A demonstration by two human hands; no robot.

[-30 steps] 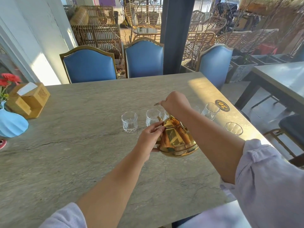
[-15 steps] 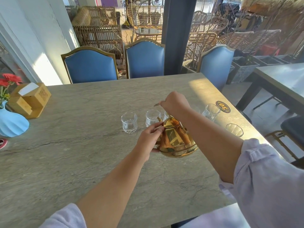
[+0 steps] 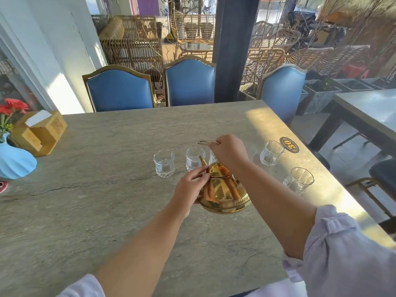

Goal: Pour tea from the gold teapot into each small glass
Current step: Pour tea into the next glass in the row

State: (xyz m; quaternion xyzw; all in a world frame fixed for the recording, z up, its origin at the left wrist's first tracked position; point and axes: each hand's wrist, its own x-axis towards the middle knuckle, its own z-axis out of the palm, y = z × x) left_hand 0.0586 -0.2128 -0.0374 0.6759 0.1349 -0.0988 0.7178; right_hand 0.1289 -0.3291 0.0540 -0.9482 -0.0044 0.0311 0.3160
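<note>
The right hand (image 3: 229, 151) is closed on the handle of the teapot (image 3: 225, 189), holding it tilted above the surface (image 3: 107, 211), spout toward the glasses. The left hand (image 3: 190, 187) has its fingers pressed to the pot's left side near the lid. Just beyond the pot stand glasses in a row: one (image 3: 164, 163) at the left, a second (image 3: 194, 158) beside the spout, one partly hidden behind the right hand, then two more (image 3: 271, 152) (image 3: 299, 180) to the right in sunlight. The surface is grey veined stone with a long crack. A round number badge (image 3: 289, 144) lies near its right edge. At far left sit a wooden napkin box (image 3: 40, 133) and a blue vase (image 3: 15, 161) with red flowers. Three blue chairs (image 3: 120, 91) face the far edge; behind them are a dark pillar (image 3: 233, 48) and wicker furniture.
</note>
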